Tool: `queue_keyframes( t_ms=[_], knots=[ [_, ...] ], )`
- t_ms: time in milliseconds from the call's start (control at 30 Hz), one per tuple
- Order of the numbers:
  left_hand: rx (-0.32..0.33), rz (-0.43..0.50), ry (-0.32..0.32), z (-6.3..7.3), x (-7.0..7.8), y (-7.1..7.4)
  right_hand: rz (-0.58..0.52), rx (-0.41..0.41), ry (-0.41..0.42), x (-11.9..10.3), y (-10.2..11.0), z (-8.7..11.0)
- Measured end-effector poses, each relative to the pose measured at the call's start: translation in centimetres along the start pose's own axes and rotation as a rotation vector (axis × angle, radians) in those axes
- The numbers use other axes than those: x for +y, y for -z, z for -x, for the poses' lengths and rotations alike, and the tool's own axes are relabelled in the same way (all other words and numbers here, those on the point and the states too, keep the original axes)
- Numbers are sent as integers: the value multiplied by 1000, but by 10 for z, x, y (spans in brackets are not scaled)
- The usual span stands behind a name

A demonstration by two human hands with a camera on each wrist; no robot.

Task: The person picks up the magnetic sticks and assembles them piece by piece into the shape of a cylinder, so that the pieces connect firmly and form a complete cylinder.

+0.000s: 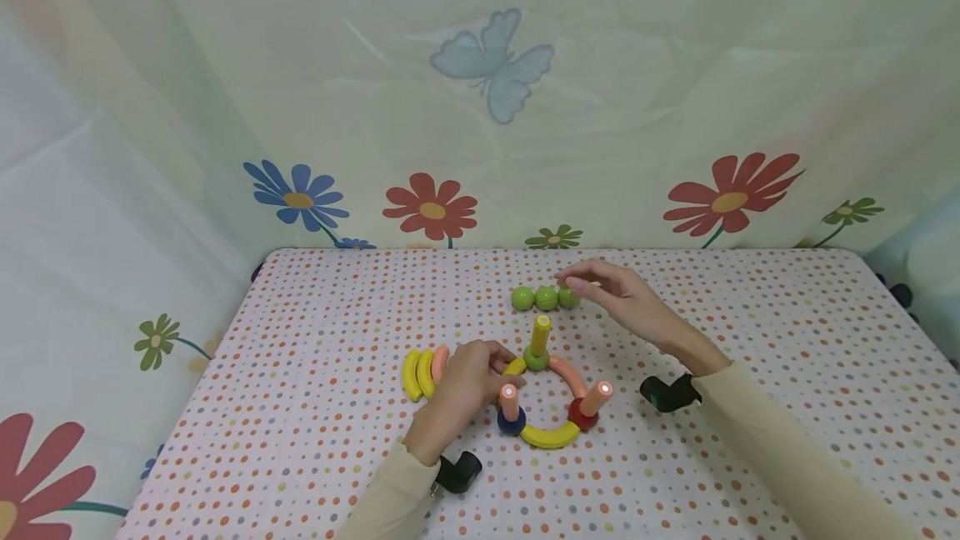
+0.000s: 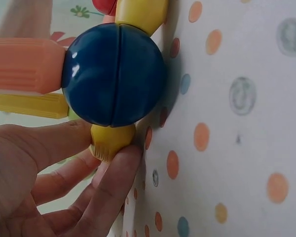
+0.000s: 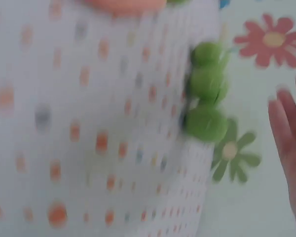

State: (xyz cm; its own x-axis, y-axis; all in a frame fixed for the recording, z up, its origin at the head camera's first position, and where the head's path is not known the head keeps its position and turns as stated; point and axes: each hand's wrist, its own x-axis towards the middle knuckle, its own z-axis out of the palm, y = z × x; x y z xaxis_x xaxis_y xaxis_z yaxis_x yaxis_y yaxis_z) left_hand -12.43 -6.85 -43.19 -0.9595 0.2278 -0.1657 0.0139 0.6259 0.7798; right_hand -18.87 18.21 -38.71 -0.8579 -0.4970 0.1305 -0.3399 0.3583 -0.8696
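A ring of curved sticks and balls lies on the table, with a blue ball [image 1: 512,421], a red ball [image 1: 583,414] and a green ball [image 1: 536,358] as its corners. From each corner rises a straight stick, one yellow [image 1: 541,335] and two pink. At the ring's left side my left hand [image 1: 467,377] pinches a yellow curved stick [image 2: 111,140] between thumb and fingers, right beside the blue ball. My right hand [image 1: 622,297] hovers with extended fingers by the right end of a row of three green balls [image 1: 546,298], apart from them in the right wrist view.
Left of the ring lie two yellow curved sticks [image 1: 411,375] and a pink curved stick [image 1: 439,363], partly behind the left hand. The dotted tabletop [image 1: 315,407] ends at a floral curtain [image 1: 615,148]. A black wrist camera [image 1: 459,472] sits under the left wrist.
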Motion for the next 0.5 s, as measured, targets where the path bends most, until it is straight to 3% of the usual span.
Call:
queue_keyframes(
  t_ms=[100,233,333,500],
  knots=[
    [1,-7,10,0,0,0,144,44,16,12,8,-9],
    [-8,16,47,0,0,-1,307,-26,13,27,7,-17],
    [-9,26,54,0,1,-1,388,-79,-18,35,3,-17],
    [-5,44,40,1,2,1,449,-69,-27,39,0,-9]
  ],
)
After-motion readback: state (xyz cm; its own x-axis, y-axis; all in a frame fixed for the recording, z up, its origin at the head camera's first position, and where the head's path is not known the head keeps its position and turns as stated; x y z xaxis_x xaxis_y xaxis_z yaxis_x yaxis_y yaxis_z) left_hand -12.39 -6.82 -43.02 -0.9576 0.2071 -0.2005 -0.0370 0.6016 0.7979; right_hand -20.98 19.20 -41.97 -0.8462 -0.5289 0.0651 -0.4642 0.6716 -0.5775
